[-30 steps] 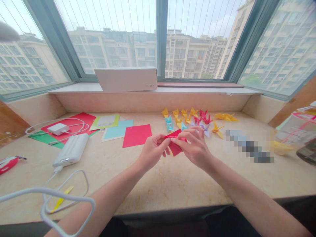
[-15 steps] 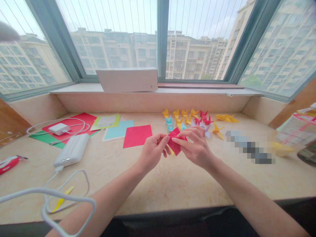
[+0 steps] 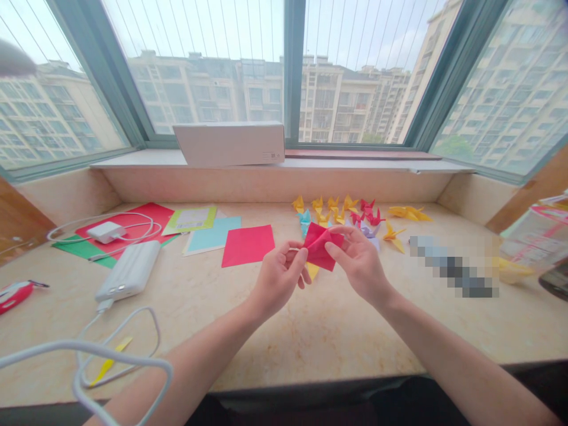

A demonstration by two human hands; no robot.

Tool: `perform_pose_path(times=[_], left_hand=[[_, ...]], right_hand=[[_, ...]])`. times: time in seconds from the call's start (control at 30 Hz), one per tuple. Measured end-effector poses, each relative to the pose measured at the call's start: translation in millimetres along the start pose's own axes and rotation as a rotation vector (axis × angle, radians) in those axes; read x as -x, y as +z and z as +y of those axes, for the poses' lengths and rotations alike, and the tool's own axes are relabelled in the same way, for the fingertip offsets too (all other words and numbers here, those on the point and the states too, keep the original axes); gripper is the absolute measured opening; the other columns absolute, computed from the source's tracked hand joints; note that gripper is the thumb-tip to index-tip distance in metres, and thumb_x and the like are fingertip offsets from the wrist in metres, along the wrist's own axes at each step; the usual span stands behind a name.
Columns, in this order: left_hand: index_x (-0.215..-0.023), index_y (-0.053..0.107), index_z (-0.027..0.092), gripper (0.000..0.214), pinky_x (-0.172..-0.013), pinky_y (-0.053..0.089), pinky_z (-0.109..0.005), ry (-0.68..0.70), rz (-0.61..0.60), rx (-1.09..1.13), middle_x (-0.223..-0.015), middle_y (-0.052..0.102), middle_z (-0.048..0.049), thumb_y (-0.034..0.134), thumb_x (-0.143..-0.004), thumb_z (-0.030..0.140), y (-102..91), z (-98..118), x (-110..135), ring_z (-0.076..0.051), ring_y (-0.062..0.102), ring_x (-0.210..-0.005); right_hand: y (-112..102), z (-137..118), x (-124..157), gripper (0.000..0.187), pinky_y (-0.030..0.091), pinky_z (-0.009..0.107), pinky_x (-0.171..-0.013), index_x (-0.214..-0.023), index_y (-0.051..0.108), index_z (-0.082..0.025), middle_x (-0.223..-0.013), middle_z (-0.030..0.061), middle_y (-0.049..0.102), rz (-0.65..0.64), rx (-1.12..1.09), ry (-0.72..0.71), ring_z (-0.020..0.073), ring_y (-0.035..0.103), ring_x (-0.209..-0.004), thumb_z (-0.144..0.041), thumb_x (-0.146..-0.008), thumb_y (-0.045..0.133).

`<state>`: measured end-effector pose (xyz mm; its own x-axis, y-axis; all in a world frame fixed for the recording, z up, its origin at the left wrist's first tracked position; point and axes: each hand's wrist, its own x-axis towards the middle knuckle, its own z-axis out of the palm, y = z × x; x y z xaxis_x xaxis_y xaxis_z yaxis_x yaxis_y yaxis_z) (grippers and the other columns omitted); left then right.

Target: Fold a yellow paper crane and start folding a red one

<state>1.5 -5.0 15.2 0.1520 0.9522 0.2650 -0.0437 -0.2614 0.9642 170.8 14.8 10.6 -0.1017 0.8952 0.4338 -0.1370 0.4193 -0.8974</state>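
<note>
Between my two hands, above the counter, is a partly folded piece of red origami paper (image 3: 322, 254) with a raised flap across it. My left hand (image 3: 282, 273) pinches its left corner between thumb and forefinger. On the right edge, my right hand (image 3: 360, 260) grips it, thumb in front and fingers behind. Left of my hands lies a flat square red sheet (image 3: 247, 245). Just behind the held paper stand several folded cranes: yellow cranes (image 3: 333, 203), red cranes (image 3: 368, 207), a blue crane (image 3: 304, 220) and purple ones (image 3: 367, 229), partly covered by my right hand.
A white power bank (image 3: 128, 271), a charger (image 3: 107, 232) and looping white cable (image 3: 124, 349) occupy the left, beside more coloured sheets (image 3: 215, 234) and a red cutter (image 3: 18, 294). At right are a blurred-out object (image 3: 452, 266) and a clear container (image 3: 532, 234). A white box (image 3: 231, 144) stands on the sill.
The held paper has turned and its flap has been lifted open. My right fingers moved from across its front to its right edge, with the thumb now in front.
</note>
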Motion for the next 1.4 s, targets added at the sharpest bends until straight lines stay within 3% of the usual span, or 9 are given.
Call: perform_pose_path(times=[0.23, 0.43, 0.6, 0.9, 1.03, 1.13, 1.23, 1.4], left_hand=[[-0.093, 0.063, 0.012, 0.033, -0.041, 0.046, -0.020, -0.045, -0.128, -0.038, -0.059, 0.064, -0.0012, 0.063, -0.086, 0.045, 1.0, -1, 2, -0.012, 0.060, -0.045], [-0.089, 0.062, 0.013, 0.033, -0.040, 0.046, -0.021, -0.033, -0.161, -0.026, -0.062, 0.064, -0.0019, 0.057, -0.090, 0.046, 1.7, -9, 1, -0.013, 0.062, -0.045], [-0.089, 0.061, 0.013, 0.034, -0.040, 0.046, -0.020, -0.019, -0.164, -0.016, -0.065, 0.066, -0.0031, 0.055, -0.091, 0.046, 3.7, -12, 4, -0.013, 0.063, -0.046], [-0.088, 0.061, 0.014, 0.031, -0.039, 0.042, -0.018, 0.006, -0.157, -0.133, -0.050, 0.058, 0.0021, 0.054, -0.092, 0.044, 6.2, -15, 6, -0.010, 0.056, -0.040], [-0.085, 0.059, 0.014, 0.033, -0.037, 0.041, -0.017, -0.041, -0.132, -0.062, -0.058, 0.063, -0.0002, 0.054, -0.091, 0.045, 8.9, -10, 5, -0.009, 0.056, -0.039], [-0.086, 0.058, 0.013, 0.035, -0.037, 0.042, -0.018, -0.065, -0.090, -0.004, -0.069, 0.067, -0.0040, 0.053, -0.091, 0.047, 9.6, -5, 4, -0.010, 0.059, -0.040], [-0.100, 0.056, 0.014, 0.035, -0.035, 0.042, -0.019, -0.073, -0.064, 0.013, -0.070, 0.068, -0.0036, 0.054, -0.091, 0.047, 9.0, -3, 2, -0.012, 0.061, -0.040], [-0.104, 0.050, 0.018, 0.037, -0.039, 0.043, -0.018, -0.035, 0.061, -0.116, -0.074, 0.067, -0.0009, 0.064, -0.085, 0.046, 5.2, -7, 3, -0.012, 0.063, -0.050]], right_hand=[[6, -3, 4, 0.040, 0.058, 0.037, -0.082, -0.116, 0.056, -0.027, -0.096, 0.0033, 0.072, -0.002, 0.016, -0.037, 0.0188, 0.070, -0.088, -0.029, -0.079, 0.073], [6, -4, 5, 0.052, 0.059, 0.039, -0.081, -0.123, 0.056, -0.026, -0.098, 0.0050, 0.075, -0.012, -0.057, 0.086, 0.0212, 0.071, -0.089, -0.035, -0.077, 0.076], [5, -5, 4, 0.043, 0.060, 0.036, -0.077, -0.109, 0.065, -0.022, -0.097, 0.0058, 0.076, 0.014, -0.090, 0.169, 0.0213, 0.072, -0.087, -0.036, -0.072, 0.080], [4, -8, 5, 0.025, 0.056, 0.029, -0.062, -0.082, 0.070, -0.018, -0.077, 0.0024, 0.074, -0.020, -0.048, 0.206, 0.0166, 0.069, -0.066, -0.038, -0.072, 0.080], [5, -9, 5, 0.027, 0.054, 0.027, -0.053, -0.087, 0.070, -0.017, -0.075, 0.0033, 0.074, -0.034, -0.060, 0.234, 0.0156, 0.067, -0.059, -0.041, -0.075, 0.077], [5, -7, 3, 0.032, 0.059, 0.031, -0.069, -0.103, 0.069, -0.019, -0.095, 0.0064, 0.076, -0.082, -0.113, 0.213, 0.0188, 0.072, -0.079, -0.038, -0.077, 0.076], [5, -2, 1, 0.034, 0.057, 0.036, -0.087, -0.108, 0.068, -0.022, -0.107, 0.0066, 0.075, -0.101, -0.121, 0.159, 0.0211, 0.071, -0.097, -0.033, -0.077, 0.078], [8, 3, 4, 0.031, 0.059, 0.040, -0.081, -0.110, 0.070, -0.022, -0.102, 0.0056, 0.075, -0.183, -0.061, 0.147, 0.0218, 0.071, -0.088, -0.033, -0.081, 0.073]])
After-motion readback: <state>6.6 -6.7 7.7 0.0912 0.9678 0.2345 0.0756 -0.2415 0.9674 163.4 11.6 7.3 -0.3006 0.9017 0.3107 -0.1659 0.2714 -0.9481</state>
